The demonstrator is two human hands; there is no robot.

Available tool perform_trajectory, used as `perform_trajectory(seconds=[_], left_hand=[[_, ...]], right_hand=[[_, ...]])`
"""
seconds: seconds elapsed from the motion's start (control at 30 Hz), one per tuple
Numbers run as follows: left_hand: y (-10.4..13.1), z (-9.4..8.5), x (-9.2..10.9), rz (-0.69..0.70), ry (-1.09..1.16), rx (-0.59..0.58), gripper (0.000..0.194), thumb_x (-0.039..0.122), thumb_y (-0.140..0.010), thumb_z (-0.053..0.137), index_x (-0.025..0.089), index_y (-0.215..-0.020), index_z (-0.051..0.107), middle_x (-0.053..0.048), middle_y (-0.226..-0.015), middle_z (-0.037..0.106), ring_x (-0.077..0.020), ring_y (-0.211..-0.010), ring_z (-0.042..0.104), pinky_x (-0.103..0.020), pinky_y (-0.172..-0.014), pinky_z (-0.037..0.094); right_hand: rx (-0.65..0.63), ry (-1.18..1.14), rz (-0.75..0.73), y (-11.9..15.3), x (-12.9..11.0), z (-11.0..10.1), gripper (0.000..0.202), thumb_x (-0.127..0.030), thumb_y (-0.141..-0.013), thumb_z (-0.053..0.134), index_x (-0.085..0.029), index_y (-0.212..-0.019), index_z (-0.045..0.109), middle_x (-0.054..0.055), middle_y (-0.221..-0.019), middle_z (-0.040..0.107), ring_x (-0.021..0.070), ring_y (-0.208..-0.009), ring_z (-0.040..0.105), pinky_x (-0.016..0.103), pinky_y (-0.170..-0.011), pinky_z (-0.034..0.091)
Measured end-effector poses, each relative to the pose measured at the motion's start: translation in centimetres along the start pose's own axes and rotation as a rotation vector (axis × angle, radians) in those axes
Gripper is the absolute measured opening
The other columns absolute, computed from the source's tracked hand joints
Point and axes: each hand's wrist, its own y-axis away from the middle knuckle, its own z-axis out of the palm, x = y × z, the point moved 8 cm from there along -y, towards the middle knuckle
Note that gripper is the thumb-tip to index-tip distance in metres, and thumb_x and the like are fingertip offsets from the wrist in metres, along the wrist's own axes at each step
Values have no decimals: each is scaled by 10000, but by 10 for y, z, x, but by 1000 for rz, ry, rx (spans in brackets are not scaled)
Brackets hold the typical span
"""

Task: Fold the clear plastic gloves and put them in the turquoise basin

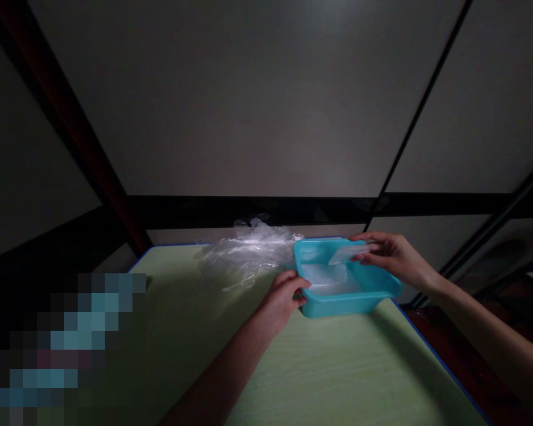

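Observation:
A shallow turquoise plastic tray (344, 305) stands at the far right of the green table. My left hand (288, 291) grips the tray's left front corner, thumb over the rim and fingers below it. Over the tray's right back part, my right hand (388, 257) pinches a small translucent white plastic packet (346, 253), which hangs tilted above the tray's floor. More translucent white plastic pieces (326, 277) lie flat inside the tray on its left side. Their exact kind is hard to make out in the dim light.
Crumpled clear plastic wrap (253, 251) lies left of the tray near the table's back edge. The light green table (302, 373) has a blue rim. Pale panels (257, 106) with black strips rise right behind it. A pixelated patch covers the lower left.

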Motion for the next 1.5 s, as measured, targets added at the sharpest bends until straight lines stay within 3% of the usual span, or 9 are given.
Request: perform_trajectory(seconds=[0.1,0.2,0.37,0.6,0.9,1.0,1.13,1.33,1.5], left_hand=[[14,-1,1,-2,2,-93,141,140,-494,569,147,-630,536,1,-628,548,-124,-634,511,-237,-586,390],[35,-6,3,15,-8,-166,229,150,-542,562,139,-770,577,-47,-777,609,-161,-724,545,-280,-665,411],[62,-16,5,-1,-42,-148,233,165,-576,556,133,-807,578,-71,-827,619,-193,-772,555,-322,-713,416],[78,-13,9,3,-43,-139,222,170,-584,565,134,-803,572,-59,-777,596,-190,-749,555,-319,-709,412],[80,-11,5,-28,14,-148,182,147,-564,582,151,-744,556,-20,-723,544,-171,-733,542,-299,-698,407],[80,-13,5,-35,7,-149,155,150,-572,586,153,-723,551,-16,-709,536,-170,-731,540,-295,-693,404],[80,-14,4,-39,14,-156,165,154,-578,584,150,-741,561,-11,-697,532,-165,-723,537,-292,-690,402],[80,-14,4,-54,29,-153,194,151,-554,583,150,-747,577,-20,-706,560,-166,-714,535,-291,-684,404],[81,-13,4,-74,49,-167,183,143,-544,589,166,-726,599,-29,-725,588,-163,-705,539,-287,-686,408]], right_hand=[[-31,209,-131,9,-12,2,286,-358,-721,567,-185,-948,541,35,-785,664,190,-733,629,255,-596,480],[-48,525,-241,21,-26,12,135,-278,-789,478,-197,-871,547,20,-750,650,160,-671,620,227,-562,446],[-52,975,-237,28,-38,34,164,-156,-767,461,-231,-868,565,-6,-730,631,149,-612,595,222,-526,380],[-189,1239,-295,20,-37,76,126,-96,-725,453,-176,-766,542,42,-796,603,171,-688,574,232,-522,336],[-386,1152,-62,23,3,103,201,-105,-733,469,-138,-909,561,100,-887,600,230,-840,558,290,-670,365],[-440,1069,14,18,12,103,195,-210,-710,556,-161,-898,572,73,-869,599,216,-809,560,265,-630,376],[-628,874,84,13,15,101,275,-255,-628,654,-165,-879,587,25,-788,599,170,-720,561,216,-562,386],[-737,742,-111,16,-11,101,386,-80,-722,498,-143,-1103,506,39,-825,576,145,-752,534,234,-668,407],[-751,783,-208,22,0,111,426,-46,-686,487,-171,-1093,512,11,-761,565,137,-683,520,224,-618,399]])
